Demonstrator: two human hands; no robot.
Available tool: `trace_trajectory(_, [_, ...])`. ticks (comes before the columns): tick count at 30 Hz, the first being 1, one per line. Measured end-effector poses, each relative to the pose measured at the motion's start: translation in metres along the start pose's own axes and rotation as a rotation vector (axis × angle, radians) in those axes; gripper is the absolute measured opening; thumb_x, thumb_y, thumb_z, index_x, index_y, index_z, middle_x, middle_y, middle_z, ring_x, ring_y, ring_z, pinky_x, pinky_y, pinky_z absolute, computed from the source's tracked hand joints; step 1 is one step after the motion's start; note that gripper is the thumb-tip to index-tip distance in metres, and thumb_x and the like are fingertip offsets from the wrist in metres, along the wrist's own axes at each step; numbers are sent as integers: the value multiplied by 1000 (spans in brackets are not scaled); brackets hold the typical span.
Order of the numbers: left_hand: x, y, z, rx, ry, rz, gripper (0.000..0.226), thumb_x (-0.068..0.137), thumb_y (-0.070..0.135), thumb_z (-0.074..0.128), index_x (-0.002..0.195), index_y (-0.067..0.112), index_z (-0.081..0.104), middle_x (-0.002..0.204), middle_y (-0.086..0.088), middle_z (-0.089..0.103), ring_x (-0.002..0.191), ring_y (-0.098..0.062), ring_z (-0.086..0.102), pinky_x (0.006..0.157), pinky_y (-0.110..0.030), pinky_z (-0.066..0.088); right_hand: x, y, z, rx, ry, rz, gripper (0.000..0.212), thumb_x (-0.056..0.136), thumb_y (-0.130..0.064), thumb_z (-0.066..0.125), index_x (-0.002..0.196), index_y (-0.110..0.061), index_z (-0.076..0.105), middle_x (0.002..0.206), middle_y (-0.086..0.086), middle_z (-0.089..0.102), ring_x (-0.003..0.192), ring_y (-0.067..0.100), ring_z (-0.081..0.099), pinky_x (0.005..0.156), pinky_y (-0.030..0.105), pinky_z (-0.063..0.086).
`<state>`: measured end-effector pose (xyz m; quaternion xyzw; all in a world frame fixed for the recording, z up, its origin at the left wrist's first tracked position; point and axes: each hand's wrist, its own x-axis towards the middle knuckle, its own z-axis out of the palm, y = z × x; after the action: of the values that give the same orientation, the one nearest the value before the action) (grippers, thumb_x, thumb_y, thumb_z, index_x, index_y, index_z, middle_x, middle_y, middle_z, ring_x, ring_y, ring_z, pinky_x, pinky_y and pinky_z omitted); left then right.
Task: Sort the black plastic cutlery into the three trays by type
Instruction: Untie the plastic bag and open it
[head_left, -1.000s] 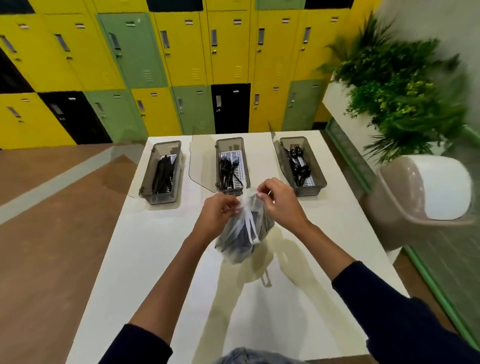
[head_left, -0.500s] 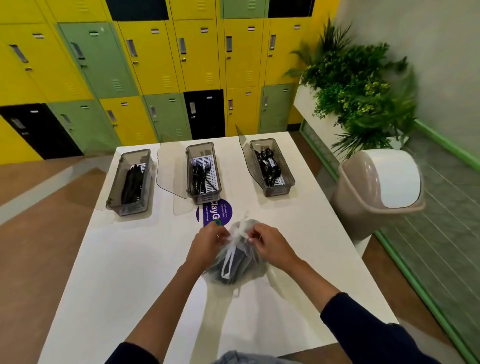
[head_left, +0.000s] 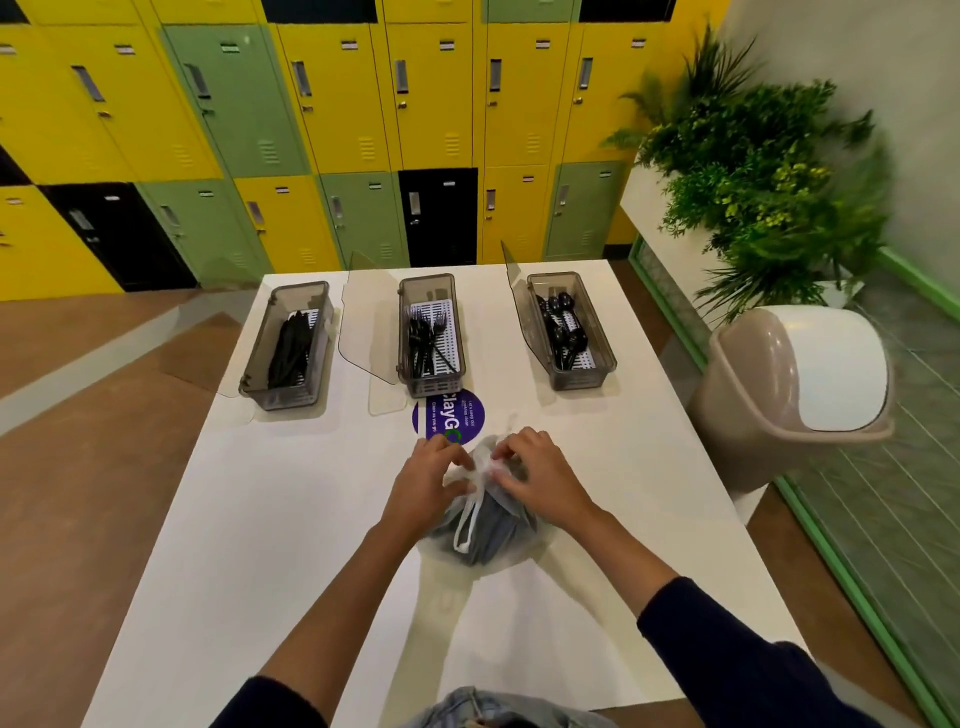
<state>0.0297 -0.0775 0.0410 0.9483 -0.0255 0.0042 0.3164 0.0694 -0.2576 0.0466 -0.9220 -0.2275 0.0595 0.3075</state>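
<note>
bag (head_left: 493, 525): table (head_left: 249, 545) middle, tied top toward far edge
cutlery (head_left: 491, 535): inside bag, lengthwise near-far
grip: left hand (head_left: 426, 480), right hand (head_left: 537, 480) both pinch bag's top
room: bare table both sides; trays (head_left: 431, 384) along far edge

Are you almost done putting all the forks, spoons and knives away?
Not yet. Some is already sorted: the left grey plastic tray holds what look like black knives, the middle grey tray black forks, the right grey tray black spoons. In hand: the left hand and right hand pinch the knotted top of a clear plastic bag of dark cutlery on the white table. Left: open it and sort everything inside.
</note>
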Motion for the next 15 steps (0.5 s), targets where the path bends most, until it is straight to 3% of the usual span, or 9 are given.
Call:
trace_trajectory(5, [-8, 4, 15, 171, -74, -11, 19, 88, 27, 62, 102, 17, 68, 103, -5, 61, 101, -24, 52, 77, -31, 38, -5, 2, 21, -138, -71, 119, 20, 95, -25, 49, 109, -18, 61, 120, 2, 58, 118, 21, 45, 103, 33, 26])
trace_trajectory(11, [-4, -5, 6, 130, 7, -27, 13, 90, 22, 61, 97, 16, 69, 98, -3, 63, 96, -22, 53, 76, -30, 38, 1, 3, 10, -87, 48, 174, 13, 91, -14, 53, 97, -20, 62, 108, -5, 62, 109, 17, 49, 84, 30, 23])
trace_trajectory(15, [-4, -25, -3, 97, 46, -104, 11, 89, 19, 63, 93, 12, 70, 98, -5, 64, 95, -24, 53, 74, -28, 37, 2, 16, 2, -43, 81, 287, 11, 92, -13, 55, 98, -20, 61, 107, -4, 62, 105, 17, 51, 89, 29, 25])
